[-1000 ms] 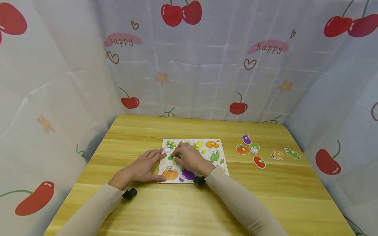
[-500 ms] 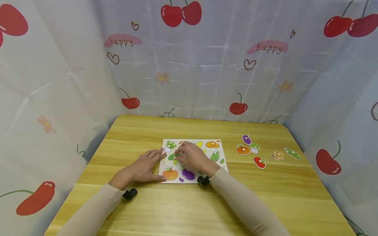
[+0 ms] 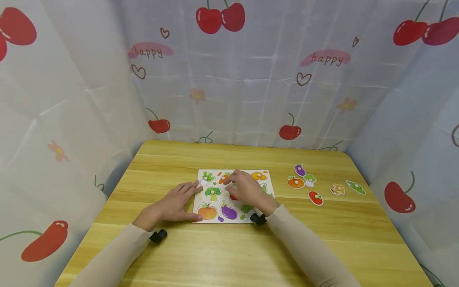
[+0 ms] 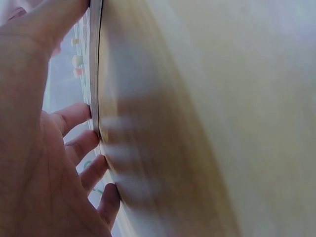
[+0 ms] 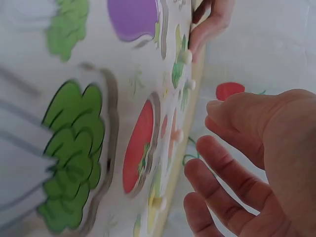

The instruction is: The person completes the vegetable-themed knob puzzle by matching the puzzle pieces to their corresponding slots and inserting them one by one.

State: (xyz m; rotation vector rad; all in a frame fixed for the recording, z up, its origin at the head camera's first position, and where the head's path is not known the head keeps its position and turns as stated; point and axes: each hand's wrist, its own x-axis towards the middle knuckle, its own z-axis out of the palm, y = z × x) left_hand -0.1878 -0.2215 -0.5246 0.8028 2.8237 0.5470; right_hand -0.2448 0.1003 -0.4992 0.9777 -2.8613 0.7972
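Note:
My left hand (image 3: 175, 204) lies spread at the left side of a white vegetable puzzle board (image 3: 219, 204), thumb at the lower left corner. In the left wrist view, the left hand's fingertips (image 4: 79, 116) reach the board's edge. Above the board's middle, my right hand (image 3: 247, 188) hovers with fingers loosely bent and nothing between them; the right wrist view shows the right hand (image 5: 276, 148) apart from the surface. A broccoli piece (image 3: 213, 194) with a knob sits in its slot. A radish piece (image 3: 206, 178) is above it, and a carrot piece (image 3: 224, 179) lies beyond my right fingertips.
Loose knobbed pieces lie right of the board: an eggplant (image 3: 300, 170), a pumpkin (image 3: 296, 183), a leafy vegetable (image 3: 310, 181), a tomato (image 3: 316, 198), a yellowish brown piece (image 3: 338, 189) and a long green piece (image 3: 356, 187). A printed curtain (image 3: 236, 107) surrounds the wooden table (image 3: 215, 255).
My right hand has let go of the broccoli piece and moved right and up from it, its fingers loosening. The broccoli is now fully in sight. My left hand has stayed in place.

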